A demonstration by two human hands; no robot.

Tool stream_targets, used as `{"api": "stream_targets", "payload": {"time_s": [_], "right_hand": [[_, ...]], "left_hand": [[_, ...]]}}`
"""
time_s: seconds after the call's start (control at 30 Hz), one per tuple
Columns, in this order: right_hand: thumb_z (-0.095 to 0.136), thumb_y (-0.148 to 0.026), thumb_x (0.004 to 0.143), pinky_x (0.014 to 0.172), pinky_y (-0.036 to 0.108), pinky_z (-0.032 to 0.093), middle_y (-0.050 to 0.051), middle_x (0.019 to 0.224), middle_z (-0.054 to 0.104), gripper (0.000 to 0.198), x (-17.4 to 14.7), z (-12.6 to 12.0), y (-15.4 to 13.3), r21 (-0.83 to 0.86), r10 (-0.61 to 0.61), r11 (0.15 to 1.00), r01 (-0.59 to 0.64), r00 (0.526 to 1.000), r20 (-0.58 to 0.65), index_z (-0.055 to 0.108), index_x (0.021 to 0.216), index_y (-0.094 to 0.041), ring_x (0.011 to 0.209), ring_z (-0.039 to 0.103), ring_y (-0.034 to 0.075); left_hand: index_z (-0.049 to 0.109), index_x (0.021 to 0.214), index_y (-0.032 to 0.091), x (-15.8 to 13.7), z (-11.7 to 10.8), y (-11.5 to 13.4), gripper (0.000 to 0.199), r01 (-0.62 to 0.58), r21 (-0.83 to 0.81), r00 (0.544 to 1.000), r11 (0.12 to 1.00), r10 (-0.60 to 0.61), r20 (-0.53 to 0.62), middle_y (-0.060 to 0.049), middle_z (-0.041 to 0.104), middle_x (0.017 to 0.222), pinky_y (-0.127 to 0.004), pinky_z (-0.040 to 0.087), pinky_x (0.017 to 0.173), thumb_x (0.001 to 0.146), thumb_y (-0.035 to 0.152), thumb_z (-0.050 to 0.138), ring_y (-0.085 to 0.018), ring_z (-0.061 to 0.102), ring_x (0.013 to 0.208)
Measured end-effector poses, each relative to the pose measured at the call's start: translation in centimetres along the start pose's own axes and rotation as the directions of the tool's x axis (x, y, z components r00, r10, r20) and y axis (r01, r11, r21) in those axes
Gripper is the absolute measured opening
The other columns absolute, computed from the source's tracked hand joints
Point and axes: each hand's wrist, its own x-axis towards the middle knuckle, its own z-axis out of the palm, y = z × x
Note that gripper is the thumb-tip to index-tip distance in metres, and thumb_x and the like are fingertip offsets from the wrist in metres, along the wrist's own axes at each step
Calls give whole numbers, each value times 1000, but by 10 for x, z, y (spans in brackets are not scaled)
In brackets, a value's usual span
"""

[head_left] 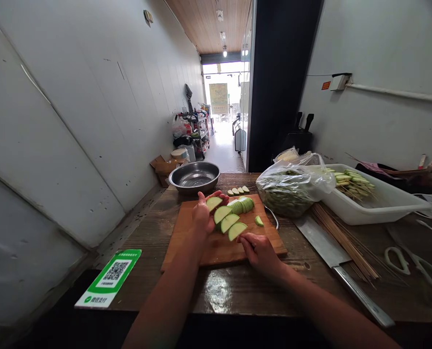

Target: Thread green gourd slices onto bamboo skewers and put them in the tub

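Note:
My left hand (202, 214) is closed around a half-round zucchini slice (213, 203) above the cutting board. Three more pale green half-round slices (230, 223) run in a slanting line from it to my right hand (260, 250). The right fingers are pinched at the lower end of this line, on what looks like a thin skewer mostly hidden by the slices and fingers. Behind them, a stack of cut zucchini (243, 205) lies on the wooden cutting board (186, 245). One small end piece (259, 221) rests on the board's right side.
Beyond the board lies a skewer of small slices (238, 191), near a metal basin (195, 177). To the right are a cleaver (323, 242), bamboo skewers (343, 237), scissors (397, 261), a filled plastic bag (292, 186) and a white tray (379, 213). A QR-code card (110, 277) lies left.

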Motion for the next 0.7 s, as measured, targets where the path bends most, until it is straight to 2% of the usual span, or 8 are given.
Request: {"api": "stream_targets", "payload": {"time_s": [0.33, 0.53, 0.6, 0.7], "right_hand": [[37, -20, 87, 61, 24, 44, 5, 68, 64, 24, 0, 2, 1, -15, -21, 1000, 21, 1000, -16, 58, 75, -17, 65, 61, 15], [37, -22, 88, 60, 24, 43, 5, 69, 65, 25, 2, 2, 2, -62, 6, 998, -10, 998, -64, 58, 76, -16, 63, 60, 15], [37, -23, 88, 63, 24, 43, 6, 72, 66, 26, 3, 1, 3, -78, 16, 997, -23, 995, -97, 60, 79, -16, 66, 61, 15], [37, -24, 89, 67, 24, 44, 6, 77, 67, 26, 7, -1, 8, -108, 44, 992, -59, 990, -135, 61, 82, -17, 70, 62, 15]], "left_hand": [[61, 91, 8, -4, 7, -4, 56, 67, -32, 998, 997, -67, 11, -15, 66, 78, -38, 51, 77, 82, 56, 34, -24, 63, 84], [59, 93, 8, -7, 8, 1, 61, 196, -11, 973, 981, -193, 128, -17, 65, 93, -40, 52, 75, 76, 63, 39, -26, 62, 89], [59, 94, 7, -9, 10, -1, 51, 207, 39, 969, 978, -210, 132, -16, 65, 93, -39, 53, 76, 78, 55, 46, -25, 62, 88], [59, 95, 9, -10, 13, -9, 29, 151, 93, 978, 984, -163, 133, -12, 66, 91, -34, 52, 78, 81, 34, 53, -20, 63, 85]]}}
